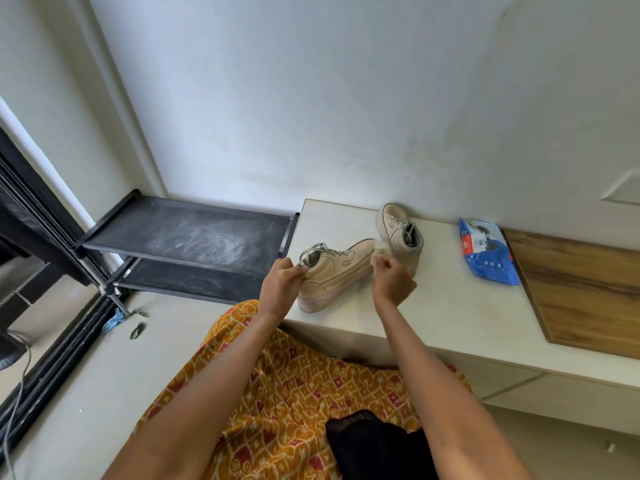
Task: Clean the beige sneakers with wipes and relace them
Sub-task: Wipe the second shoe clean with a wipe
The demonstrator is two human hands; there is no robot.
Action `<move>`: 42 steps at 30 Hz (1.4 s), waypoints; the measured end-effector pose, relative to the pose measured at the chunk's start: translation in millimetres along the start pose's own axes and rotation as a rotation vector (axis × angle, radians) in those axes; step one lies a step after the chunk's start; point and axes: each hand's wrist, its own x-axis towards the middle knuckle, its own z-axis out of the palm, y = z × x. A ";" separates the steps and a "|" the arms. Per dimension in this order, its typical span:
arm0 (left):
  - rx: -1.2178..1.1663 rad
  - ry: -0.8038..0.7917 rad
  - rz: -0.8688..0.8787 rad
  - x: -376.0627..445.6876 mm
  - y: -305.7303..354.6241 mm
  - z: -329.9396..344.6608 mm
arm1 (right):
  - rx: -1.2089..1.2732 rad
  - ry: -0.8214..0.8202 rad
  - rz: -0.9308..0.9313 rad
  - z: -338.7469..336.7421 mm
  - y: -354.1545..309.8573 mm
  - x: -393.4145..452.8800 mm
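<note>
Head view: near beige sneaker (337, 275) lying across white counter (450, 317), suede-like upper, pale thick sole, grey laces threaded, toe pointing toward wall. Second sneaker (400, 230) just behind, upright against wall. Left hand (282, 284) at heel end, fingers curled, pinching heel collar. Right hand (393, 278) at toe end, fingers bunched around white wipe (379, 251) pressed to toe. Blue wipes pack (488, 251) well apart to right.
</note>
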 end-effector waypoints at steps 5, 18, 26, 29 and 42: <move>0.015 -0.024 0.050 1.7 -0.2 -2.7 | -0.008 -0.159 0.124 10.8 -1.2 -1.8; -0.026 -0.002 -0.067 1.3 -3.2 -6.6 | -0.002 -0.149 -0.229 27.1 -48.3 -47.8; -0.020 0.009 -0.065 0.3 -5.4 -5.5 | -0.176 -0.198 -0.276 23.2 -30.5 -41.4; -0.014 0.012 -0.113 1.1 -15.3 -6.5 | -0.139 -0.218 -0.465 21.5 -25.1 -78.8; -0.044 0.023 -0.086 -1.0 -1.2 -6.1 | -0.192 -0.205 -0.380 29.6 -43.6 -45.6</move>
